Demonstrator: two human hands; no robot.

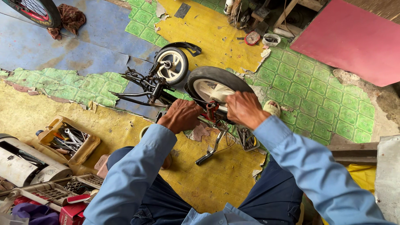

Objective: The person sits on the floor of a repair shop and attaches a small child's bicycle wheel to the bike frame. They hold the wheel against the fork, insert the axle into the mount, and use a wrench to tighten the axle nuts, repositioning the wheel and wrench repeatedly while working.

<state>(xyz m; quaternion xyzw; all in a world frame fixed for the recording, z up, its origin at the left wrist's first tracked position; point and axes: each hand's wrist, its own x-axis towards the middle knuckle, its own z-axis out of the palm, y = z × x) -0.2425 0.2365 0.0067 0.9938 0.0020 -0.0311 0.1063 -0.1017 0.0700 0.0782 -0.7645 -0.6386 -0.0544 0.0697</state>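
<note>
Fingers of left hand (pixel 180 115) and right hand (pixel 245 109) hidden behind knuckles; bicycle wheel (pixel 35 11) cut off top-left.

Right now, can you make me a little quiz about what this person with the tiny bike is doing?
1. True or false: both hands rest on the small bike near its bigger wheel.
2. What lies in the yellow box on the left: A) fruit, B) metal tools, C) shoes?
3. What colour are the sleeves?

Key:
1. True. The left hand and right hand are on the small bike beside the bigger wheel.
2. B. The yellow box holds metal tools.
3. Light blue sleeves.
</note>
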